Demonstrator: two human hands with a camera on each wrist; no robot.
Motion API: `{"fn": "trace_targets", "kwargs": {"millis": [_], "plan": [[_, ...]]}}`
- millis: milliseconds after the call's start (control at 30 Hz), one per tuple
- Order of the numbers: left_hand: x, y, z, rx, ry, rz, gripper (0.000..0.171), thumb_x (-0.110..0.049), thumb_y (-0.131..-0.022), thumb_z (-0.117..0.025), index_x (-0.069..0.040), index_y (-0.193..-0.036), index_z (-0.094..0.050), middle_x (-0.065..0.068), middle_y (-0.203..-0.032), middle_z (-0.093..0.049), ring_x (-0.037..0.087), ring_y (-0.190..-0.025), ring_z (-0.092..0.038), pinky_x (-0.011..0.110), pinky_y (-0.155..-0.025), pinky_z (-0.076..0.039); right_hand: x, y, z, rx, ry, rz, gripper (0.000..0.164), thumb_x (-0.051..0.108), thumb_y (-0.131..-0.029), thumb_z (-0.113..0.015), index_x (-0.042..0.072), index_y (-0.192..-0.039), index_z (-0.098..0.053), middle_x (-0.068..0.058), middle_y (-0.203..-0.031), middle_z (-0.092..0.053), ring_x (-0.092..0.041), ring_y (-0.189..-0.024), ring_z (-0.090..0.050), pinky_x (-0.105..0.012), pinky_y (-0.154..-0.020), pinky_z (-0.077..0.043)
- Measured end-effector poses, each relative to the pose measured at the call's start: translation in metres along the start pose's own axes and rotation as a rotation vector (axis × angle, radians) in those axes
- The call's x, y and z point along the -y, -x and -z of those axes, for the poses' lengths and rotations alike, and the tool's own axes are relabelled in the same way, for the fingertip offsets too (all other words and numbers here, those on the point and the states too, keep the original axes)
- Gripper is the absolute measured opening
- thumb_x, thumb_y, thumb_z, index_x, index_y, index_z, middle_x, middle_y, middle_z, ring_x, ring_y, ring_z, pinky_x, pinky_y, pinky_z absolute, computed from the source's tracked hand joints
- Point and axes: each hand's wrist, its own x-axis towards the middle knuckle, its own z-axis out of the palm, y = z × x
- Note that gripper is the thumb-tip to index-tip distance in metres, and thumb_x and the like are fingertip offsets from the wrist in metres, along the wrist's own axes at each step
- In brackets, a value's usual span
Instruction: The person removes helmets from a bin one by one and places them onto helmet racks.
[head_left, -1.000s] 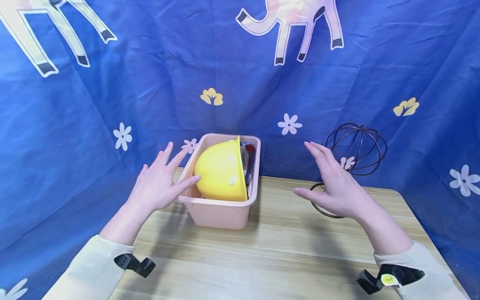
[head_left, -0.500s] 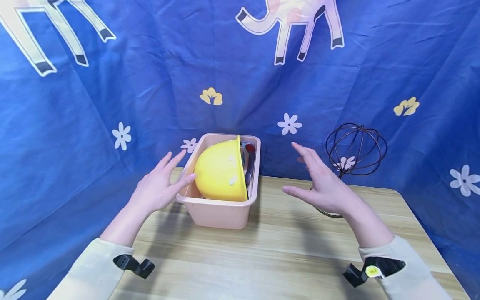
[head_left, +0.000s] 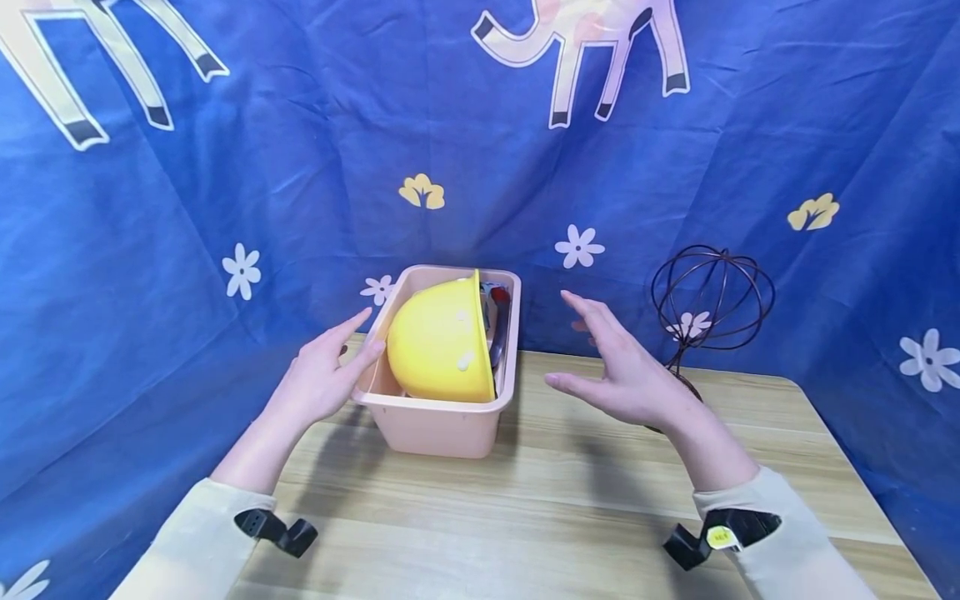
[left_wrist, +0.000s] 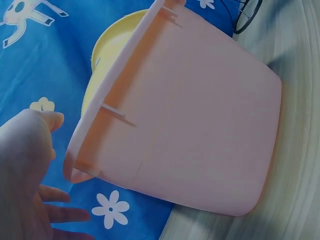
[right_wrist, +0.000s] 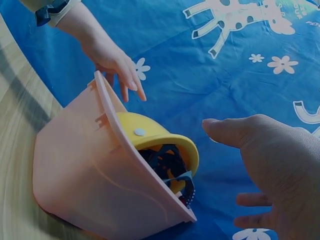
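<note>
A pink plastic bin (head_left: pixel 435 429) stands upright on the table. Tilted on its side in it is a yellow hard hat (head_left: pixel 438 342); dark straps (right_wrist: pixel 170 162) show inside its shell in the right wrist view. My left hand (head_left: pixel 322 375) hovers by the bin's left rim, fingers extended, its thumb overlapping the rim in the head view. The left wrist view shows a gap between that hand and the bin. My right hand (head_left: pixel 622 367) is held in the air to the right of the bin, thumb and fingers spread, holding nothing. Other contents beside the hat are mostly hidden.
Behind my right hand, a dark wire stand (head_left: pixel 724 254) with a round cage top rises from the wooden table (head_left: pixel 450 517). A blue patterned cloth (head_left: pixel 487 167) hangs behind and at both sides. Each sleeve carries a black wrist camera (head_left: pixel 277 531).
My right hand has moved left toward the bin, uncovering more of the wire stand. My left hand has shifted slightly right, its fingers lower and closer together. The bin and hat have stayed put.
</note>
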Motion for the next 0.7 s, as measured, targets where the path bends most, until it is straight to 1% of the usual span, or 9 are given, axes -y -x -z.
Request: {"fn": "trace_targets", "kwargs": {"millis": [33, 167, 267, 367, 467, 533, 633, 700], "plan": [[0.0, 0.0, 0.0, -0.001, 0.012, 0.007, 0.072, -0.06, -0.108, -0.048, -0.025, -0.169, -0.032, 0.023, -0.165, -0.039, 0.052, -0.139, -0.05, 0.072, -0.11, -0.038, 0.0, 0.0, -0.001, 0.004, -0.005, -0.003, 0.099, 0.056, -0.092, -0.079, 0.039, -0.169, -0.018, 0.002, -0.163, -0.037, -0.021, -0.14, -0.048, -0.044, -0.085, -0.057], [0.0, 0.001, -0.002, -0.012, 0.05, 0.037, 0.071, -0.059, -0.108, -0.048, -0.024, -0.168, -0.035, 0.024, -0.164, -0.04, 0.051, -0.134, -0.056, 0.07, -0.109, -0.041, 0.0, -0.002, -0.005, 0.012, -0.022, 0.0, 0.098, 0.054, -0.092, -0.08, 0.037, -0.169, -0.02, 0.002, -0.163, -0.037, -0.021, -0.141, -0.048, -0.046, -0.09, -0.057], [0.001, 0.002, -0.003, -0.015, 0.076, 0.06, 0.071, -0.06, -0.108, -0.048, -0.022, -0.167, -0.036, 0.025, -0.163, -0.04, 0.048, -0.129, -0.06, 0.068, -0.107, -0.043, 0.0, -0.005, -0.008, 0.019, -0.031, 0.002, 0.097, 0.053, -0.093, -0.08, 0.037, -0.169, -0.021, 0.002, -0.164, -0.036, -0.023, -0.142, -0.048, -0.051, -0.098, -0.055], [0.003, 0.003, -0.006, -0.011, 0.099, 0.077, 0.072, -0.06, -0.108, -0.048, -0.019, -0.166, -0.038, 0.027, -0.162, -0.042, 0.046, -0.126, -0.063, 0.066, -0.105, -0.047, 0.001, -0.006, -0.01, 0.027, -0.038, -0.002, 0.097, 0.054, -0.093, -0.079, 0.037, -0.168, -0.021, 0.002, -0.165, -0.035, -0.025, -0.142, -0.049, -0.053, -0.102, -0.053], [0.006, 0.003, -0.008, -0.012, 0.115, 0.083, 0.072, -0.06, -0.108, -0.049, -0.017, -0.166, -0.039, 0.029, -0.158, -0.045, 0.047, -0.126, -0.063, 0.065, -0.101, -0.05, 0.001, -0.007, -0.012, 0.034, -0.043, -0.004, 0.097, 0.054, -0.093, -0.079, 0.036, -0.168, -0.021, 0.003, -0.164, -0.035, -0.025, -0.142, -0.05, -0.052, -0.101, -0.054], [0.007, 0.003, -0.009, -0.02, 0.124, 0.08, 0.072, -0.059, -0.108, -0.05, -0.016, -0.165, -0.041, 0.029, -0.155, -0.05, 0.047, -0.126, -0.063, 0.064, -0.1, -0.051, 0.002, -0.008, -0.012, 0.039, -0.045, -0.006, 0.096, 0.054, -0.093, -0.079, 0.036, -0.168, -0.022, 0.003, -0.164, -0.035, -0.023, -0.142, -0.049, -0.05, -0.098, -0.055], [0.006, 0.002, -0.009, -0.04, 0.132, 0.062, 0.07, -0.056, -0.108, -0.051, -0.011, -0.162, -0.045, 0.027, -0.147, -0.059, 0.047, -0.126, -0.064, 0.064, -0.103, -0.05, 0.003, -0.008, -0.013, 0.047, -0.051, -0.007, 0.096, 0.054, -0.093, -0.079, 0.036, -0.168, -0.022, 0.003, -0.164, -0.035, -0.023, -0.142, -0.049, -0.048, -0.094, -0.057], [0.004, 0.002, -0.009, -0.049, 0.133, 0.057, 0.07, -0.055, -0.109, -0.052, -0.008, -0.161, -0.046, 0.026, -0.142, -0.063, 0.046, -0.127, -0.063, 0.064, -0.106, -0.047, 0.003, -0.009, -0.014, 0.051, -0.053, -0.004, 0.096, 0.053, -0.093, -0.079, 0.035, -0.168, -0.022, 0.003, -0.164, -0.035, -0.024, -0.142, -0.05, -0.048, -0.094, -0.057]]}}
